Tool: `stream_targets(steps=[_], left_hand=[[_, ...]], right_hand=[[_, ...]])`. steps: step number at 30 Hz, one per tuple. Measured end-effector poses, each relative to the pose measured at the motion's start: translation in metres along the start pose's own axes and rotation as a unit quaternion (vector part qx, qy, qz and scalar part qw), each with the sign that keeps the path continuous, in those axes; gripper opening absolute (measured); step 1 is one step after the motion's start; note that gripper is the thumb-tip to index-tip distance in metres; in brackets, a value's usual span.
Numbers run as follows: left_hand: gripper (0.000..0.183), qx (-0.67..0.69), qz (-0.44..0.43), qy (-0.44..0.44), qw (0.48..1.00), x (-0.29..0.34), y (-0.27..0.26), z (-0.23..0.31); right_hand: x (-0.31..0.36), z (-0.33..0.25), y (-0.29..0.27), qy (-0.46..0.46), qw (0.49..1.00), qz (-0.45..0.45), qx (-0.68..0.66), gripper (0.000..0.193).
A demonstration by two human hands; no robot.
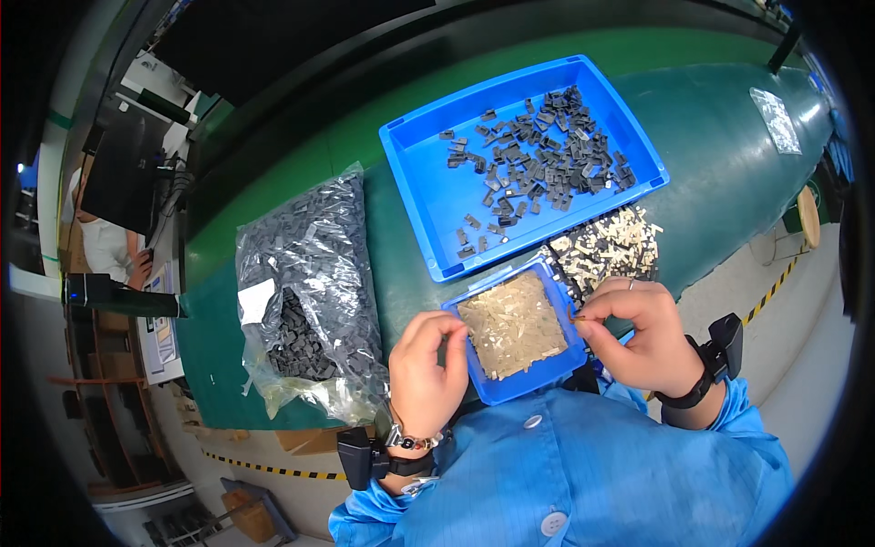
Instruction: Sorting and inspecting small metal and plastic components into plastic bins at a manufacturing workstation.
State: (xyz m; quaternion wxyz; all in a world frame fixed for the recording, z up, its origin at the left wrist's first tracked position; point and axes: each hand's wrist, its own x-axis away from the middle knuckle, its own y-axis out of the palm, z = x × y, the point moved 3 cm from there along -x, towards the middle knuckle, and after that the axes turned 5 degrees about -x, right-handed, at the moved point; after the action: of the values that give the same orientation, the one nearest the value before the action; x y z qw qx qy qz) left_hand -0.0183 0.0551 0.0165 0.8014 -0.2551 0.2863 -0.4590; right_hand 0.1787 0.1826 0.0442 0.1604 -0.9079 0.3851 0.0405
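Observation:
A small blue bin [558, 366] full of tiny pale tan pieces [512, 324] stands close in front of me. At its left rim is my left hand [428, 369], fingers curled, with thumb and forefinger tips nearly together; whatever they hold, if anything, is hidden. My right hand [635, 333], at the bin's right edge, pinches a small thin brownish piece [573, 316] between thumb and forefinger. Right behind that hand, cream-coloured small parts [611, 244] lie in a heap on a dark surface. A larger blue tray [428, 196] beyond holds many loose black plastic parts [556, 150].
To the left lies a big clear plastic bag [314, 273] packed with black parts, a white label [256, 301] on it. A flat clear bag [775, 121] rests far right on the green table [711, 137]. Another person [109, 246] sits at the far left; a stool [808, 217] stands right.

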Motion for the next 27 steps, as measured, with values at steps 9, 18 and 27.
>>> stream_targets(steps=[9, 18, 27], left_hand=[[0.004, 0.026, -0.016, -0.105, 0.994, 0.002, -0.002, 0.017], [0.018, 0.3, -0.234, -0.125, 0.916, 0.016, 0.017, 0.029], [0.02, 0.346, -0.162, -0.135, 0.914, 0.026, 0.014, 0.014]], right_hand=[[0.001, 0.001, 0.002, -0.022, 1.0, -0.002, 0.004, 0.004], [0.002, -0.011, 0.024, -0.174, 0.973, -0.002, 0.15, 0.015], [0.002, -0.012, 0.033, -0.151, 0.977, -0.062, 0.135, 0.018]])
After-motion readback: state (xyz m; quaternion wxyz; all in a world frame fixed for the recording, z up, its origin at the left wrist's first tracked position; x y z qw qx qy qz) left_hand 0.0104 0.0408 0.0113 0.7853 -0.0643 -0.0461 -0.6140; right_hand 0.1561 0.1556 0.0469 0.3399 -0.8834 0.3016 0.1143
